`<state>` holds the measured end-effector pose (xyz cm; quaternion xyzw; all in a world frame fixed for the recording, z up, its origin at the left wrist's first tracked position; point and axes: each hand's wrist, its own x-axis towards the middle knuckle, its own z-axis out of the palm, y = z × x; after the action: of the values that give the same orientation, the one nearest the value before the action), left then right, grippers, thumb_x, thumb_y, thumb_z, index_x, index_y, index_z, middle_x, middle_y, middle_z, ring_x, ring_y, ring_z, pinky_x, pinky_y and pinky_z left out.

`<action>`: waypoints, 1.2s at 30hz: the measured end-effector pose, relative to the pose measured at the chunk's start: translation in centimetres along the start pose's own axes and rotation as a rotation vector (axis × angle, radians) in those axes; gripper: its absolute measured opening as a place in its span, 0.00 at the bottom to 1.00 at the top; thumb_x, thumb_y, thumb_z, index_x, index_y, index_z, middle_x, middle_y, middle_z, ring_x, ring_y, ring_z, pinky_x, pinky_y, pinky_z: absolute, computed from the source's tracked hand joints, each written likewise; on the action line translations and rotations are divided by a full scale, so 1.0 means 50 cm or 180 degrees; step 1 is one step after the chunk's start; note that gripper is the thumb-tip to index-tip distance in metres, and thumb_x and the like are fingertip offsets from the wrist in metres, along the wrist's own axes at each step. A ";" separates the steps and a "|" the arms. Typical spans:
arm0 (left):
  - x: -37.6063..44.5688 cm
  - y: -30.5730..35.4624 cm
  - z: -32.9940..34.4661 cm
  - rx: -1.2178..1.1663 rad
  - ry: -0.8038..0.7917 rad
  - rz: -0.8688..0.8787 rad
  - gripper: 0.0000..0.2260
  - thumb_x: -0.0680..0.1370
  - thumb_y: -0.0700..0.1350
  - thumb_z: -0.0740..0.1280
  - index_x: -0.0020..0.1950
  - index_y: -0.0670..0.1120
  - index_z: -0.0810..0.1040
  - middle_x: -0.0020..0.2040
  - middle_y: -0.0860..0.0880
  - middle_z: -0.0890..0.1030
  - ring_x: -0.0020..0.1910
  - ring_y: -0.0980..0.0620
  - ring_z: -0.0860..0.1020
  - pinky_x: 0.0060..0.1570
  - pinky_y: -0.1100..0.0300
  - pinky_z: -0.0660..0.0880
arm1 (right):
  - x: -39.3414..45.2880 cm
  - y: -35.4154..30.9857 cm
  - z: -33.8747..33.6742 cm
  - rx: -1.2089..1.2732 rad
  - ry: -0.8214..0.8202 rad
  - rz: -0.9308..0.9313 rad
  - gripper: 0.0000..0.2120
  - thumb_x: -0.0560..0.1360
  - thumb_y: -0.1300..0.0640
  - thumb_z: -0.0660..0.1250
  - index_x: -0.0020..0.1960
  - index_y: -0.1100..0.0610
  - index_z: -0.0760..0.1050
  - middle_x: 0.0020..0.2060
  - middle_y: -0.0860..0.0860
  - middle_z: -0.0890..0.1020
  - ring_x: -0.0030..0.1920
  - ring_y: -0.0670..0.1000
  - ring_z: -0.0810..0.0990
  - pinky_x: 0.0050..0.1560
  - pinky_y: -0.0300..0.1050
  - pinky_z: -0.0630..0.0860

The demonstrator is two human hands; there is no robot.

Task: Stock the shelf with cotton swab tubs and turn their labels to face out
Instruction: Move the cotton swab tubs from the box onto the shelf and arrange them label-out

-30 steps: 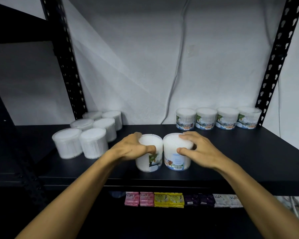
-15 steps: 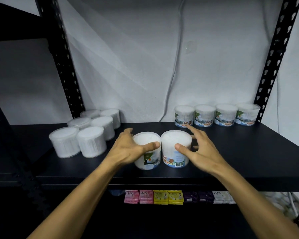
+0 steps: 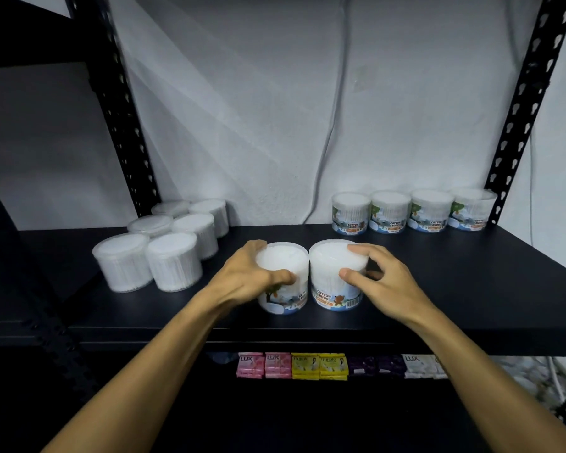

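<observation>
The left hand (image 3: 249, 279) grips the left cotton bud tub (image 3: 283, 279), the right hand (image 3: 378, 282) the right tub (image 3: 337, 276). The tubs touch, near the shelf (image 3: 471, 289) front edge. Four labelled tubs (image 3: 412, 210) line the far right; six plain-sided tubs (image 3: 164, 243) cluster far left.

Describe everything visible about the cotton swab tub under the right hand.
The right-hand tub is a round clear-plastic container packed with white swabs, standing upright near the front of the black shelf. A label band around its base reads COTTON BUDS, with a bear picture and a barcode, facing roughly outward. The right hand grips it, thumb on the front wall, fingers over the lid rim. Its left side sits against the neighbouring tub.
</observation>
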<state>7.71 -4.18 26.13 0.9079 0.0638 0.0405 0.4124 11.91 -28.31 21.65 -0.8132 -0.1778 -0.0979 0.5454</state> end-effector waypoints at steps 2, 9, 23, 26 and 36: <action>0.003 0.004 -0.009 0.0098 -0.0162 0.0064 0.38 0.59 0.58 0.75 0.67 0.51 0.69 0.57 0.52 0.78 0.55 0.51 0.78 0.59 0.53 0.75 | 0.010 0.007 -0.014 0.0160 -0.0254 0.0059 0.21 0.71 0.54 0.73 0.63 0.50 0.75 0.63 0.43 0.73 0.60 0.45 0.75 0.54 0.35 0.74; 0.012 0.009 -0.024 0.0280 -0.0545 0.0240 0.39 0.70 0.50 0.75 0.77 0.50 0.60 0.68 0.50 0.71 0.60 0.53 0.71 0.55 0.63 0.66 | 0.033 0.017 -0.047 0.0285 -0.0808 0.0152 0.20 0.71 0.53 0.72 0.61 0.40 0.74 0.65 0.41 0.74 0.67 0.44 0.69 0.70 0.51 0.65; -0.031 -0.048 0.059 -0.0019 0.0862 0.0311 0.40 0.57 0.73 0.72 0.64 0.60 0.68 0.58 0.51 0.77 0.48 0.48 0.82 0.58 0.51 0.76 | -0.036 0.019 0.021 -0.0344 0.0199 -0.0044 0.26 0.67 0.43 0.74 0.62 0.39 0.70 0.61 0.44 0.68 0.63 0.48 0.70 0.62 0.51 0.74; -0.024 -0.049 0.056 -0.0104 0.0749 0.0326 0.36 0.58 0.70 0.73 0.62 0.60 0.70 0.56 0.51 0.79 0.47 0.49 0.82 0.57 0.52 0.77 | -0.027 0.025 0.011 -0.0226 0.0127 -0.0062 0.23 0.67 0.45 0.74 0.60 0.39 0.72 0.59 0.45 0.70 0.63 0.49 0.71 0.61 0.50 0.75; 0.006 -0.059 0.013 -0.0251 0.0166 0.0693 0.25 0.64 0.54 0.80 0.59 0.57 0.76 0.54 0.54 0.81 0.51 0.59 0.80 0.55 0.59 0.77 | -0.004 0.041 -0.034 0.0516 -0.0460 -0.0032 0.20 0.70 0.61 0.73 0.57 0.43 0.75 0.63 0.47 0.74 0.63 0.44 0.74 0.53 0.39 0.77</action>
<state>7.83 -2.71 23.47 0.8911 -0.0261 0.1112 0.4392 12.60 -30.62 20.48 -0.7705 -0.2281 -0.0270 0.5947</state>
